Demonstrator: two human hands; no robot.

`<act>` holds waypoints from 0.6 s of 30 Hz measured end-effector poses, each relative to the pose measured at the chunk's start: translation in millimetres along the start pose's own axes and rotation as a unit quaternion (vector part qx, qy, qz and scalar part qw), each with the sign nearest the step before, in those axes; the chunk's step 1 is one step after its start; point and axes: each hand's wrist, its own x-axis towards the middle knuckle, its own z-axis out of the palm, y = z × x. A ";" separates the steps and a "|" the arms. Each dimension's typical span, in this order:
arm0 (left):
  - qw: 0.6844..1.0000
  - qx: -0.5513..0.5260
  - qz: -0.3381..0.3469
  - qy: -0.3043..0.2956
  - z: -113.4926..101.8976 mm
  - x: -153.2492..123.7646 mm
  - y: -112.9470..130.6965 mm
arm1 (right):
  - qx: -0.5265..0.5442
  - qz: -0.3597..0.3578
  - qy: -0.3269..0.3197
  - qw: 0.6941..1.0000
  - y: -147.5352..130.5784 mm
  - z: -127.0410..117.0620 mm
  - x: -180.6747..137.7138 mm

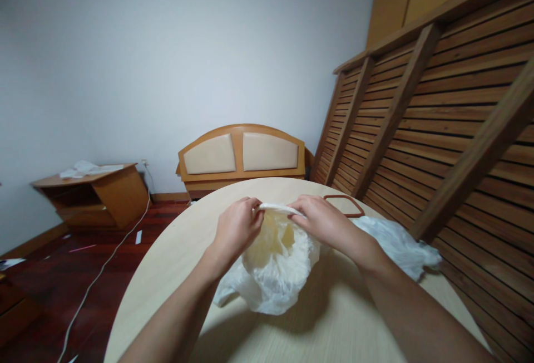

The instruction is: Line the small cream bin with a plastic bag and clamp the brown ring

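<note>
A thin white plastic bag (277, 290) stands mouth-up on the round table, bunched and wrinkled, around what looks like a pale yellowish container; the bag hides most of it. At the far side of the mouth, my left hand (240, 224) pinches the edge of the bag with fingers closed. My right hand (319, 218) grips the same edge a little further right, also closed. Between the two hands the edge is drawn into a narrow white band. Beyond my right hand lies a brown ring (344, 205) shaped like a rounded rectangle.
Another crumpled white plastic bag (398, 243) lies at the right side of the round table (167, 274). Slatted wooden panels (417, 112) lean along the right. A headboard (242, 154) stands behind, a low cabinet (119, 196) at left. A white cable (104, 268) crosses the floor.
</note>
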 end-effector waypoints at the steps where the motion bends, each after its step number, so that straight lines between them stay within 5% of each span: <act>1: 1.000 0.000 0.003 0.001 -0.1 -0.3 0.1 | 0.002 -0.006 -0.002 1.000 0.0 -0.1 0.0; 14: 1.000 -0.015 0.005 -0.017 1.3 0.0 -0.5 | 0.026 -0.063 0.041 0.997 7.7 5.3 7.0; 18: 0.996 -0.038 0.082 0.019 -0.1 -2.6 0.8 | 0.037 -0.057 0.051 0.996 5.1 5.9 6.3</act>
